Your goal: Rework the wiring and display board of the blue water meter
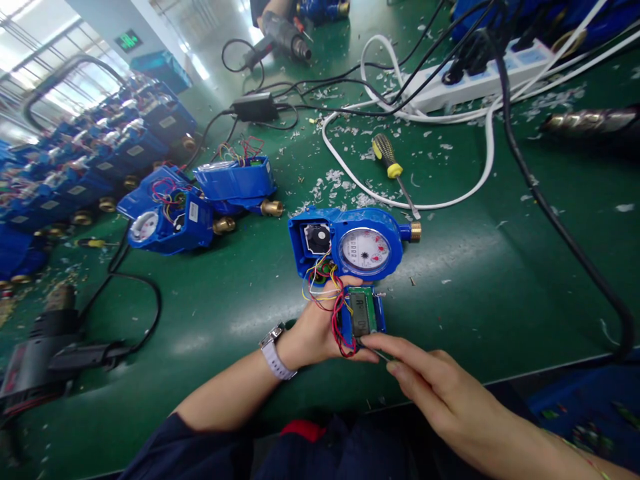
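Note:
My left hand (320, 330) is closed around a small blue display module (364, 312), which has a green circuit board and an LCD screen with digits. Red, yellow and white wires (340, 313) run from it to an open blue water meter (350, 243) lying just beyond on the bench. That meter has a round dial, a black round part in its box and a brass threaded end. With thumb and forefinger, my right hand (425, 380) pinches a thin metal tool (380, 353) at the module's lower edge. The tool's kind is mostly hidden by the fingers.
A yellow-black screwdriver (387, 157) lies beyond the meter among white scraps. More blue meters (175, 220) crowd the left. Heat guns rest at left (55, 353) and right (595, 123). Cables and a white power strip (480, 77) cross the green bench (225, 373). Another person's arm (275, 8) shows at the top.

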Demonstrator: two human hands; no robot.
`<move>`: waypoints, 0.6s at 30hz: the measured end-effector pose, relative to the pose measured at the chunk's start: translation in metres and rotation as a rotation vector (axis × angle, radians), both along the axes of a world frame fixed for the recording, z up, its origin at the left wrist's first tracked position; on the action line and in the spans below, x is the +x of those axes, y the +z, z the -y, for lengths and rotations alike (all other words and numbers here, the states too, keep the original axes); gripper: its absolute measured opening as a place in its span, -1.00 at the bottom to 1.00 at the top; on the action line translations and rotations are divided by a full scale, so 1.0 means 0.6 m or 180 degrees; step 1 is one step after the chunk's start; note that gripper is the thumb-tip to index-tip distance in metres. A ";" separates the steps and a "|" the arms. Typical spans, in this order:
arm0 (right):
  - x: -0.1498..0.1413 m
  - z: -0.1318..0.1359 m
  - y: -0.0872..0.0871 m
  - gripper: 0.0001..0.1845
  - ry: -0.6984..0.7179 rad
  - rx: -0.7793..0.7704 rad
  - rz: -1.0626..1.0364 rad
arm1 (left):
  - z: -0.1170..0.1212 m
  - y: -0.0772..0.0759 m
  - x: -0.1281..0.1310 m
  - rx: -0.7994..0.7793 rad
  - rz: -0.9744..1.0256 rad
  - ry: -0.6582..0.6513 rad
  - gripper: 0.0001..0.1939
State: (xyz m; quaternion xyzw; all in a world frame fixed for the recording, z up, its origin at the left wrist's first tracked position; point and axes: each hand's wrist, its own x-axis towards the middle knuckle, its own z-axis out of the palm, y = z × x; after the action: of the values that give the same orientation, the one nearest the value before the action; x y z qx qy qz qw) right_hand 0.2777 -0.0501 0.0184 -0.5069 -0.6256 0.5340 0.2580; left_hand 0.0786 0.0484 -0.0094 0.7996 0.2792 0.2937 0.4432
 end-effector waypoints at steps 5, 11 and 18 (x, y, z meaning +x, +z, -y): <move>-0.010 0.018 -0.013 -0.55 -0.0280 -0.0757 -0.0481 | 0.007 -0.003 0.004 -0.0177 0.0077 0.0181 -0.11; -0.022 0.033 -0.023 -0.46 -0.0476 -0.1395 -0.1313 | 0.015 -0.002 0.010 -0.0445 -0.0028 0.0304 -0.10; -0.039 0.039 -0.023 -0.29 -0.0825 -0.1608 -0.1885 | 0.026 -0.006 0.016 -0.0561 0.0140 0.0532 -0.07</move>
State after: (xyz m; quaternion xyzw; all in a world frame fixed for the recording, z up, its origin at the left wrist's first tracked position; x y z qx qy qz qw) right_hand 0.2541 -0.0735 0.0049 -0.4533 -0.3044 0.7567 0.3596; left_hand 0.0885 0.0330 -0.0133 0.7249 0.3597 0.3214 0.4917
